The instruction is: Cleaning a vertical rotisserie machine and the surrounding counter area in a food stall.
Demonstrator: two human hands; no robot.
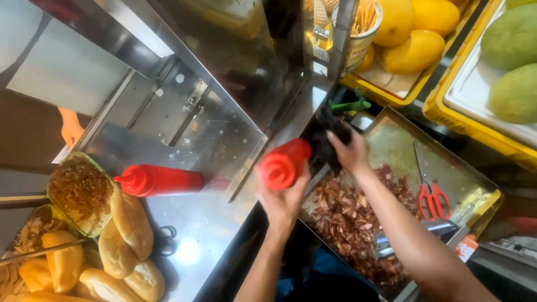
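A: What does the person's left hand (284, 200) have?

B: It is wrapped around a red squeeze bottle (283, 163), fingers curled up its side. The bottle is lifted off the steel counter (207, 223) and its round base faces the camera. It hangs over the gap between the counter's edge and the metal tray (472, 179).

A: And the right hand (349, 152)?

B: The right hand is closed on a black cloth (326, 138), bunched at the far left corner of the tray. The cloth sits just beside the raised bottle; whether the two touch cannot be told.

A: What is in the tray?

B: A heap of chopped reddish-brown meat (349, 215) covers its nearer half, under the right forearm. Red-handled scissors (429, 193) lie on the bare part of the tray, well apart from both hands.

A: Is there another bottle?

B: Yes, a second red squeeze bottle (159, 180) lies on its side on the counter, nozzle pointing left, near a tub of shredded brown filling (80, 192).

A: Anything else on the counter?

B: Bread rolls (127, 237) are piled at the lower left, just beside that tub.

A: And farther off?

B: Yellow fruits (417, 31) sit in a yellow crate (386, 96) at the top, with green fruits (512, 61) on a white tray to the right. A can of wooden sticks (362, 25) stands next to the yellow fruits. Another person's hand (70, 130) shows at the left edge, behind the steel stand.
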